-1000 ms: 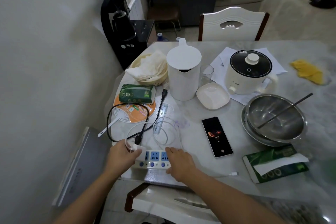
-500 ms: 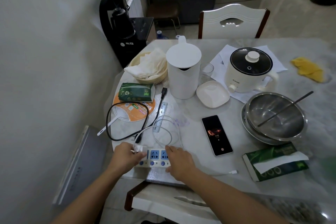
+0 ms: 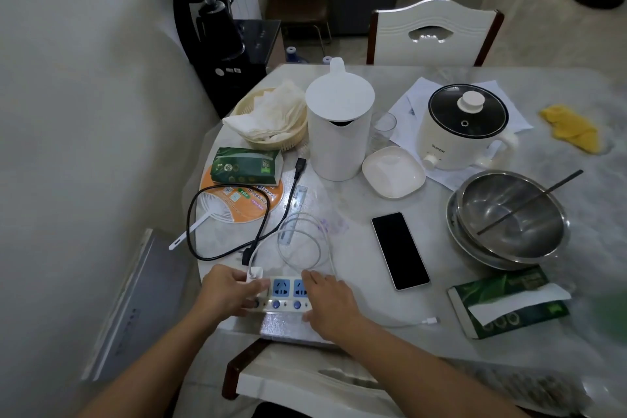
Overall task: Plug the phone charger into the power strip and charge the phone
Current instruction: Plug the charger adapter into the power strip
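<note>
The power strip point(image 3: 286, 295) lies at the near edge of the table point(image 3: 356, 224), and it serves here as the landmark. Only its middle shows: two blue sockets and a row of blue switch buttons; both ends are covered by hands. The left hand point(image 3: 227, 292) rests over the strip's left end, fingers curled around the white charger plug point(image 3: 256, 272), which sits at the strip's left end; whether its prongs are fully seated cannot be made out, since the fingers hide the joint. The right hand point(image 3: 330, 302) lies flat over the strip's right end, fingers spread and pressing down, gripping nothing that can be seen.

From the plug a white charging cable point(image 3: 302, 241) loops in coils just behind the strip, then passes under the right hand; its free connector point(image 3: 431, 320) lies on the table right of the strip, unattached. The phone point(image 3: 400, 250) lies flat, screen dark, behind and to the right of the strip, apart from the connector. A black cord point(image 3: 230, 214) curls behind and left of the strip, its end near the plug partly hidden.

Farther behind the strip stands a white kettle point(image 3: 337, 125); far right of it a stack of steel bowls point(image 3: 509, 217), and a green tissue pack point(image 3: 509, 302) nearer, blurred at the picture's edge.
</note>
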### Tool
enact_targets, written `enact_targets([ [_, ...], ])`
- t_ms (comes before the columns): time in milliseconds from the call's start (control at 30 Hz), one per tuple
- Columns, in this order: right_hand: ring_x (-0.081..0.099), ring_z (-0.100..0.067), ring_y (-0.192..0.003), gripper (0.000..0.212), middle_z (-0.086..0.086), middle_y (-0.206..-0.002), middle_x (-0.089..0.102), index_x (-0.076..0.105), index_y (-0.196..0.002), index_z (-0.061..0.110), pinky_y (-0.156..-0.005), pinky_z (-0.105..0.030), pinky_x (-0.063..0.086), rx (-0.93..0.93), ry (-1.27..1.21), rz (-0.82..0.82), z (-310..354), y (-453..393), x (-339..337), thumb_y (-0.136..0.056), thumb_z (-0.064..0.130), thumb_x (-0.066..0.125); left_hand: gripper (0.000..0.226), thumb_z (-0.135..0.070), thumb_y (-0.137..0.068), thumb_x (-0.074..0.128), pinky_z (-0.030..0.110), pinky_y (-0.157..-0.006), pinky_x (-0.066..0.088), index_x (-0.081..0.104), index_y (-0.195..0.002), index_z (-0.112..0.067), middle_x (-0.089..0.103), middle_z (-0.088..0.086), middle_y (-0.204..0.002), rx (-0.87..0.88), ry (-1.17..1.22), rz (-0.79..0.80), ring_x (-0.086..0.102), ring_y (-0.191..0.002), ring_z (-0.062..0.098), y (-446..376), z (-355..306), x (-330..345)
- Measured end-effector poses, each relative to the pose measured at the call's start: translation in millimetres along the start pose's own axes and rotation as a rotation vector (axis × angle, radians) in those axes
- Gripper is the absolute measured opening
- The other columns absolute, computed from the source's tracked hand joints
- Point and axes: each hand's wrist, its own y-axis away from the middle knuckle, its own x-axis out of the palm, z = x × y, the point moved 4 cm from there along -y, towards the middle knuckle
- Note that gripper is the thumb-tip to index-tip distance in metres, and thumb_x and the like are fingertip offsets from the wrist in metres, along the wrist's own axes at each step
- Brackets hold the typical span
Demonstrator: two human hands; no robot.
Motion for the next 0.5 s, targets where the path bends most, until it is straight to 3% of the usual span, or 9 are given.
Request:
enact_targets([
  [267,0.046,-0.031,-0.128,0.088,-0.01,-0.148,0.043,0.024,-0.15,0.011,-0.101,-0.044,0.041,-0.03,-0.003,0.067,-5.7,0.5,-3.2,-0.083,0.038,0.074,0.032,-0.04,-0.074,0.084,0.037,-0.05,0.063,0.077,-0.074,-0.008,0.078,0.008,-0.066,0.037,-0.089,-0.044,0.076,-0.061,0.022,0.4,1.8,-4.5],
  [400,0.041,-0.032,-0.135,0.094,-0.011,-0.156,0.033,0.017,-0.153,0.011,-0.109,-0.046,0.038,-0.051,-0.009,0.082,-12.1,9.2,-18.1,-0.083,0.037,0.074,0.072,-0.072,-0.077,0.059,0.041,-0.06,0.062,0.073,-0.07,-0.002,0.073,0.013,-0.059,0.078,-0.501,-0.115,0.069,-0.05,0.023,9.1,3.8,-4.7],
  [500,0.048,-0.029,-0.125,0.07,-0.01,-0.144,0.046,0.034,-0.144,0.01,-0.102,-0.042,0.042,0.006,0.004,0.025,-26.2,26.0,-34.8,-0.088,0.036,0.068,0.065,-0.076,-0.085,0.038,0.03,-0.054,0.051,0.07,-0.091,-0.02,0.055,-0.004,-0.059,0.196,-0.897,-0.127,0.061,-0.057,0.015,21.4,7.4,3.6],
])
